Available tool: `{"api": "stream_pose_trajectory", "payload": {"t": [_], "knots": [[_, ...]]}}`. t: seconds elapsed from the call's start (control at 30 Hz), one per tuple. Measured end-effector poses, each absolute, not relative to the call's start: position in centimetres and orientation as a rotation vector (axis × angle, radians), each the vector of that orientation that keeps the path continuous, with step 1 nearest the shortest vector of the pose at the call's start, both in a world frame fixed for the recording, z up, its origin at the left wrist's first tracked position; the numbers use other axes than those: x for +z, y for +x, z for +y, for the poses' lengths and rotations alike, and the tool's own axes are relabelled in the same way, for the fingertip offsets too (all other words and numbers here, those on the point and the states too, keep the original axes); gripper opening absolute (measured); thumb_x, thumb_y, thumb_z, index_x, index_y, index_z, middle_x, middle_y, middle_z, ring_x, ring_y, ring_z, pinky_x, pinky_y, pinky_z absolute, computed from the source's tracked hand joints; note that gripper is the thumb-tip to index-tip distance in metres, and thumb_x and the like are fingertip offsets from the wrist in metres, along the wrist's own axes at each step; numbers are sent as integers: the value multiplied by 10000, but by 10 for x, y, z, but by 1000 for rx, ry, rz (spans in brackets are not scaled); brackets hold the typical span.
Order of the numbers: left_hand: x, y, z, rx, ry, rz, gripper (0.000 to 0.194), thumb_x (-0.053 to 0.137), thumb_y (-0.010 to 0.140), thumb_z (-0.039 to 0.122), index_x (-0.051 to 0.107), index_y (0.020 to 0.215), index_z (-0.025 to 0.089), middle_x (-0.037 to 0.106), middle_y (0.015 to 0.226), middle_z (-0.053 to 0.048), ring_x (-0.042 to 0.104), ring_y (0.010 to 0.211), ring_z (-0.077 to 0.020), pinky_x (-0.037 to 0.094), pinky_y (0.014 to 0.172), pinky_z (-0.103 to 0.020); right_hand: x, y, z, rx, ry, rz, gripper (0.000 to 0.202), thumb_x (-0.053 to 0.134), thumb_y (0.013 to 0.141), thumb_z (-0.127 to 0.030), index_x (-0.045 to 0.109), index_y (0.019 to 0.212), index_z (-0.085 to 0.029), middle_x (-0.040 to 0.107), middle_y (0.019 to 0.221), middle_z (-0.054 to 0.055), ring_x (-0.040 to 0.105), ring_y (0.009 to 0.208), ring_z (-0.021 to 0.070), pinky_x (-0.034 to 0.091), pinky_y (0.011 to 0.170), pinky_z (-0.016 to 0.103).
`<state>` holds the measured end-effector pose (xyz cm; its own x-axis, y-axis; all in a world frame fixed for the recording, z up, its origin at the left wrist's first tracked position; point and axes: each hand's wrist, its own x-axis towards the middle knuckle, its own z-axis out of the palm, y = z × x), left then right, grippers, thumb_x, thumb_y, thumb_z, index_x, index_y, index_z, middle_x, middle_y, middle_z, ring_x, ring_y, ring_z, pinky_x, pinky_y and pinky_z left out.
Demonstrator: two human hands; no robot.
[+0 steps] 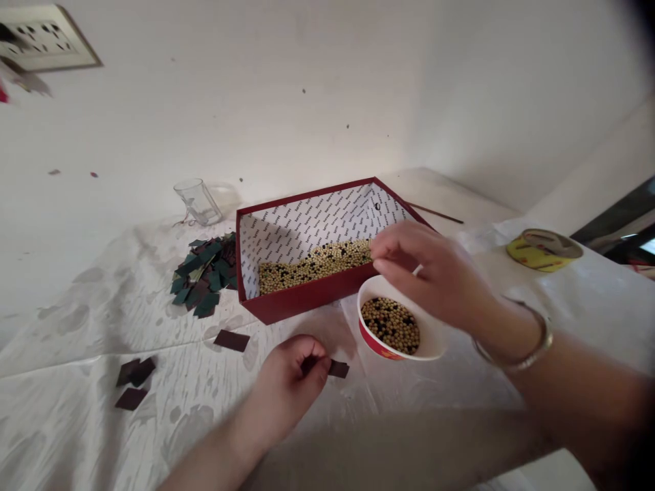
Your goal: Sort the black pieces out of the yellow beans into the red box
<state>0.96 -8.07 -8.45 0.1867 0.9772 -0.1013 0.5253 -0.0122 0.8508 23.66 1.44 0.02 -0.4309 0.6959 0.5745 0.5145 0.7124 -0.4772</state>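
Observation:
My left hand (301, 372) pinches a small dark brown paper piece (338, 369) just in front of the box. My right hand (414, 266) is above the back rim of a white and red paper bowl (376, 341), at the box's right front edge; its fingers are pressed together, and what they hold, if anything, is hidden. Yellow and black beads (391, 326) lie in the bowl. More such beads (317, 264) cover part of the floor of the red box (301, 300), which has a white printed lining.
A heap of green and brown paper pieces (205, 273) lies left of the box, with loose brown pieces (232, 340) nearer. Behind stands a clear glass (199, 202). At right are a yellow tape roll (545, 252) and a thin stick (437, 213).

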Motion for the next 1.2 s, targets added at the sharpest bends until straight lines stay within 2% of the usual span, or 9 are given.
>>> {"api": "stream_pose_trajectory", "payload": {"t": [0.03, 0.13, 0.17, 0.33, 0.47, 0.6, 0.67, 0.93, 1.2], "knots": [[-84, 10, -81, 686, 1663, 1460, 162, 510, 848, 233, 543, 696, 189, 511, 650, 11, 439, 610, -135, 327, 553, -263, 4, 237, 31, 278, -1021, -2168, 107, 522, 891, -266, 597, 837, -213, 655, 910, 36, 609, 845, 173, 485, 704, 299], [-83, 11, -81, 674, 1698, 1477, 144, 525, 831, 217, 567, 696, 190, 537, 661, 5, 462, 610, -136, 328, 551, -261, 11, 234, 83, 235, -1386, -2612, 244, 476, 921, -327, 642, 1024, -182, 660, 1134, 91, 597, 1037, 221, 452, 879, 348], [-83, 11, -81, 682, 1709, 1474, 142, 528, 828, 211, 570, 694, 190, 542, 665, 3, 469, 614, -137, 330, 554, -259, 11, 232, 99, 267, -1449, -2704, 263, 505, 907, -329, 655, 1037, -158, 667, 1134, 114, 600, 1046, 242, 447, 881, 356], [-84, 10, -80, 719, 1723, 1436, 177, 527, 841, 212, 578, 673, 193, 542, 645, 3, 468, 599, -138, 322, 547, -256, -3, 222, 145, 405, -1697, -2953, 249, 685, 775, -331, 713, 881, -108, 705, 870, 156, 648, 836, 286, 453, 718, 363], [-84, 9, -81, 714, 1722, 1431, 164, 533, 844, 214, 600, 695, 197, 565, 670, -3, 492, 616, -144, 328, 555, -255, -9, 213, 143, 616, -1697, -3061, 244, 707, 746, -331, 723, 919, -161, 713, 843, 94, 638, 728, 226, 440, 634, 317], [-82, 9, -82, 677, 1735, 1457, 175, 525, 844, 214, 579, 679, 194, 544, 661, 1, 474, 605, -140, 323, 550, -255, -6, 208, 132, 843, -1551, -3111, 243, 673, 718, -164, 729, 951, -204, 726, 872, 35, 625, 707, 170, 419, 612, 268], [-81, 10, -82, 668, 1730, 1461, 185, 524, 843, 214, 562, 663, 193, 531, 653, 3, 465, 602, -139, 316, 545, -255, -4, 208, 131, 903, -1508, -3088, 220, 654, 721, -143, 731, 920, -199, 722, 826, 25, 616, 692, 159, 418, 620, 260], [-79, 11, -80, 716, 1735, 1449, 183, 542, 834, 224, 587, 659, 198, 551, 646, 0, 474, 594, -144, 319, 549, -257, -5, 227, 146, 977, -1492, -2728, 205, 563, 854, -265, 667, 981, -142, 682, 836, 60, 564, 661, 124, 456, 652, 254], [-77, 9, -80, 747, 1671, 1418, 177, 563, 822, 247, 586, 653, 198, 525, 634, 14, 438, 584, -137, 311, 551, -255, -5, 236, 144, 1061, -1523, -2472, 111, 557, 871, -261, 614, 845, -168, 590, 694, 23, 481, 560, 98, 441, 570, 240]]}}
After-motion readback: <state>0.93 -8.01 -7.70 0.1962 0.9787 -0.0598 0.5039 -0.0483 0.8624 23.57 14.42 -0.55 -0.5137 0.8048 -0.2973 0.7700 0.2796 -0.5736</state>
